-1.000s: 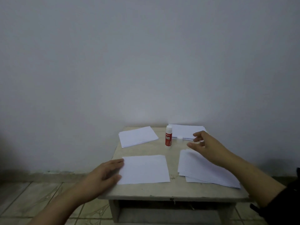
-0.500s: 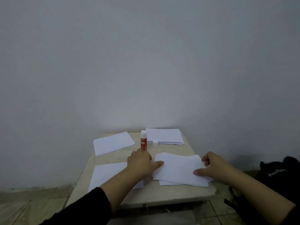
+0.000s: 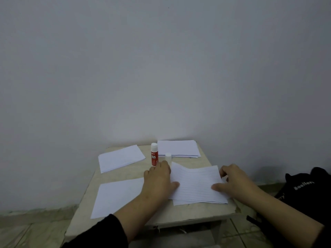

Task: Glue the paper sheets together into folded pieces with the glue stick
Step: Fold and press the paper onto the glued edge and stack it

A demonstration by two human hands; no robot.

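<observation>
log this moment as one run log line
step: taking top sheet | left hand: flat on near-right stack of lined white paper | right hand: lifting its top sheet's edge | red-and-white glue stick: upright, untouched

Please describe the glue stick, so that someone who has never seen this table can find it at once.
Look at the small beige table against the grey wall. Near its far edge, between two paper piles, the glue stick stands upright, just beyond the left hand. It is the only red thing there; everything around it is white paper.
</observation>
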